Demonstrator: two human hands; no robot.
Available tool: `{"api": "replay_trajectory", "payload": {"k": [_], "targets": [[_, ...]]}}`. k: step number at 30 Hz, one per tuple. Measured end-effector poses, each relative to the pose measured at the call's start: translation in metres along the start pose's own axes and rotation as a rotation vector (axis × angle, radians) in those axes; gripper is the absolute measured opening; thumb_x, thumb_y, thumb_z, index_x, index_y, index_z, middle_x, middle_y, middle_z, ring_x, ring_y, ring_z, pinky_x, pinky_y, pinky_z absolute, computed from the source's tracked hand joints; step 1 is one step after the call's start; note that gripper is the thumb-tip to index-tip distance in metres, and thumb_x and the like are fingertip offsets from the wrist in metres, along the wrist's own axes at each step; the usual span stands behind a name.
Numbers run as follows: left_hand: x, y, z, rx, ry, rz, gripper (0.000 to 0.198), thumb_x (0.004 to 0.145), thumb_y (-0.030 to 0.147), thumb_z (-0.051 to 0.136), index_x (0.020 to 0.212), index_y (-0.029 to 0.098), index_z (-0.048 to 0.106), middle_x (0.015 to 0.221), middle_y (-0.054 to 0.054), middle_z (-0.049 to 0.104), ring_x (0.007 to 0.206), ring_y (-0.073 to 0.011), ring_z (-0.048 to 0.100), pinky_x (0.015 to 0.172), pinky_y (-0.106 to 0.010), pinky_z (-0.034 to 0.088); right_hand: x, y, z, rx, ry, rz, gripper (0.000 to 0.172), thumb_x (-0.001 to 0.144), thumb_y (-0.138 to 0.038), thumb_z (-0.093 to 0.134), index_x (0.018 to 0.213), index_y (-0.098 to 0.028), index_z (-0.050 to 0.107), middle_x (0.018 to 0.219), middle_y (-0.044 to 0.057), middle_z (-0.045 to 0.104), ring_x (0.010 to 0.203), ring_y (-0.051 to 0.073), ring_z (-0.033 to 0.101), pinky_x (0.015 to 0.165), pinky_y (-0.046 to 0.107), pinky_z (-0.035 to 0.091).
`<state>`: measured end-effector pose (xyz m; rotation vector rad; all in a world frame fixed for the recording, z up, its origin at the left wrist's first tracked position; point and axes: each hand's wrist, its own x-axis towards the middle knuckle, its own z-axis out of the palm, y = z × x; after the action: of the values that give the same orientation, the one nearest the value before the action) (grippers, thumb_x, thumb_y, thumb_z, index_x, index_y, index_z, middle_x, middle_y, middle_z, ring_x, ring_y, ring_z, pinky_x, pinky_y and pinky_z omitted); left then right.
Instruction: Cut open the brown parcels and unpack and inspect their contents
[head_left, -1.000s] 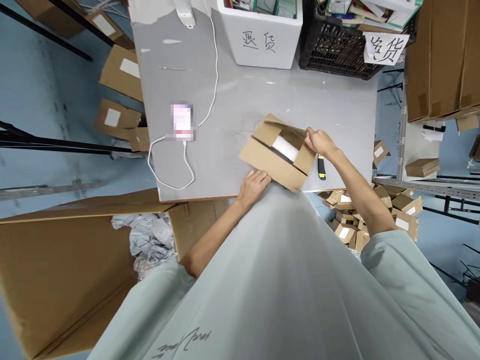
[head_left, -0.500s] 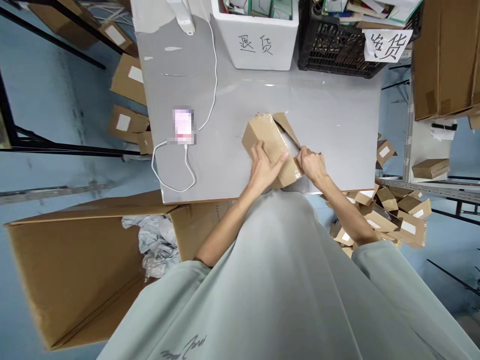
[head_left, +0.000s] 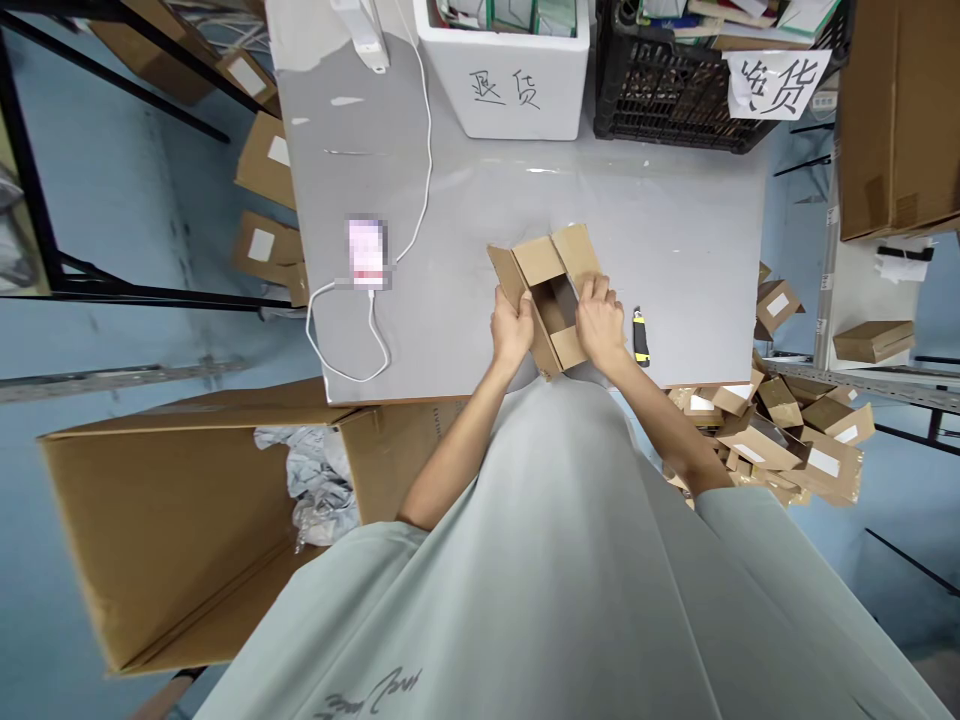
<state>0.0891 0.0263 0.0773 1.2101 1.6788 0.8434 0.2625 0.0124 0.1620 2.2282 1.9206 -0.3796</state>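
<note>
A small brown cardboard box stands near the front edge of the grey table with its top flaps spread and its inside showing. My left hand grips the left flap, fingers wrapped round it. On the other side, my right hand holds the right flap with its fingers bent over the cardboard. A black and yellow utility knife lies on the table just right of my right hand, touched by neither hand.
On the table stand a white bin and a black crate at the back. A phone with cables lies left. A large open carton is at lower left; several boxes lie at right.
The small box has gone from partly closed to open, its flaps spread. The utility knife now lies on the table at the right. Both hands have moved onto the flaps.
</note>
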Motion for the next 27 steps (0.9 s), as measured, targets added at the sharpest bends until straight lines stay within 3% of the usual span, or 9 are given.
{"api": "replay_trajectory", "payload": {"k": [5,10,17,20,23,27], "targets": [[0.007,-0.016,-0.009,-0.038,0.03,0.048,0.059,0.105,0.072,0.067,0.14,0.024,0.066,0.145,-0.018,0.078,0.145,-0.0368,0.07,0.131,-0.058,0.052,0.039,-0.006,-0.014,0.099,-0.092,0.007,0.056,0.117,-0.025,0.039,0.169,-0.005,0.049,0.151,0.038,0.066,0.125,0.039,0.08,0.105,0.049,0.064],[0.006,-0.025,-0.01,-0.101,-0.001,0.024,0.068,0.104,0.077,0.064,0.149,0.025,0.064,0.14,-0.018,0.08,0.137,-0.0364,0.076,0.127,-0.061,0.056,0.057,0.033,-0.032,0.172,-0.181,-0.102,0.049,0.12,-0.025,0.036,0.157,-0.009,0.065,0.132,0.028,0.081,0.124,0.04,0.079,0.109,0.052,0.058],[0.013,-0.031,-0.006,-0.135,-0.014,0.021,0.072,0.101,0.083,0.066,0.142,0.024,0.067,0.137,-0.019,0.08,0.13,-0.0381,0.078,0.124,-0.065,0.058,0.056,0.068,-0.034,0.232,-0.173,-0.164,0.052,0.12,-0.027,0.034,0.156,-0.015,0.07,0.136,0.021,0.083,0.128,0.04,0.077,0.111,0.048,0.055],[0.016,-0.03,-0.006,-0.142,-0.031,0.047,0.074,0.1,0.085,0.064,0.139,0.023,0.067,0.139,-0.021,0.079,0.13,-0.0377,0.079,0.124,-0.064,0.058,0.049,0.062,-0.037,0.201,-0.182,-0.122,0.051,0.12,-0.028,0.035,0.155,-0.016,0.07,0.136,0.023,0.083,0.128,0.041,0.077,0.11,0.05,0.057],[0.016,-0.025,-0.006,-0.125,-0.05,0.091,0.073,0.101,0.086,0.062,0.138,0.022,0.065,0.138,-0.021,0.079,0.134,-0.037,0.077,0.125,-0.062,0.057,0.048,0.04,-0.038,0.129,-0.161,-0.03,0.047,0.115,-0.023,0.042,0.149,-0.008,0.072,0.142,0.031,0.077,0.128,0.042,0.078,0.108,0.051,0.06],[0.013,-0.017,-0.005,-0.039,-0.068,0.1,0.073,0.102,0.086,0.061,0.136,0.021,0.063,0.131,-0.02,0.081,0.134,-0.0388,0.077,0.124,-0.061,0.057,0.07,-0.003,-0.028,0.089,-0.011,0.072,0.06,0.115,-0.025,0.041,0.168,0.002,0.051,0.17,0.042,0.05,0.136,0.041,0.074,0.109,0.053,0.063]]}}
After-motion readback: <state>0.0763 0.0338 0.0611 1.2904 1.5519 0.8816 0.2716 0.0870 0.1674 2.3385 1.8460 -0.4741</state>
